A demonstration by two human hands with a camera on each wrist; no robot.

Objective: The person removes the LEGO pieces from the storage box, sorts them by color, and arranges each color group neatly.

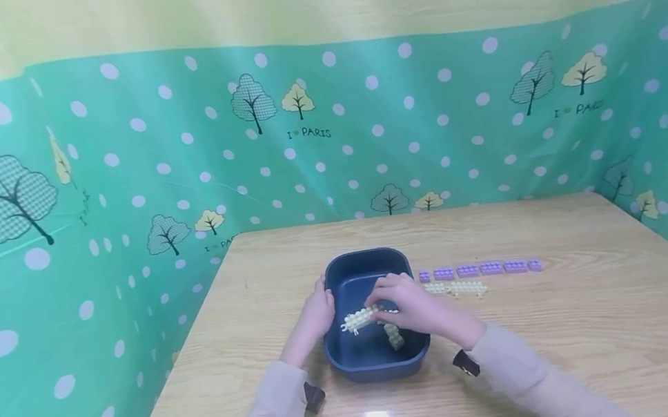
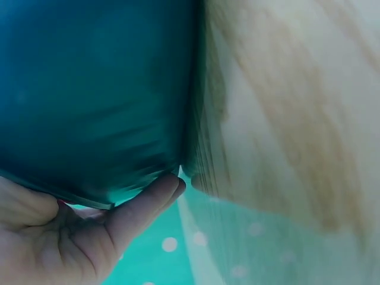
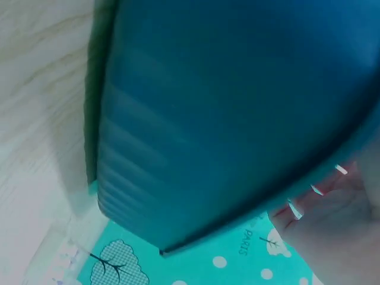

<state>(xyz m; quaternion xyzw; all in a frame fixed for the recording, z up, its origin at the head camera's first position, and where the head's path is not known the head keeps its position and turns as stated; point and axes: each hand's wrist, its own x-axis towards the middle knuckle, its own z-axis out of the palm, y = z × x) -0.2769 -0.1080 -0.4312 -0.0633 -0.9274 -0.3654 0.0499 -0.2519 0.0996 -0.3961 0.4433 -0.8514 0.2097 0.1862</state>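
Note:
A dark blue plastic bin (image 1: 379, 372) stands on the table. My left hand (image 1: 319, 310) holds its left rim; in the left wrist view, the fingers (image 2: 139, 214) lie against the outer wall. My right hand (image 1: 407, 304) reaches over the right rim into the bin. Its thumb and fingertips pinch the right end of a cream building-brick piece (image 1: 356, 319), with studs on top and small prongs at the left end. Below that hand lies a dull green brick piece (image 1: 394, 336) in the bin. The right wrist view shows mostly the bin's outer wall (image 3: 196, 130), hiding the fingertips.
Right of the bin, purple bricks (image 1: 468, 270) form a row on the wooden table (image 1: 574, 332). Just in front of them lies a shorter row of cream bricks (image 1: 467, 287) with small pieces attached. A green dotted curtain (image 1: 350, 137) hangs behind and beside the table.

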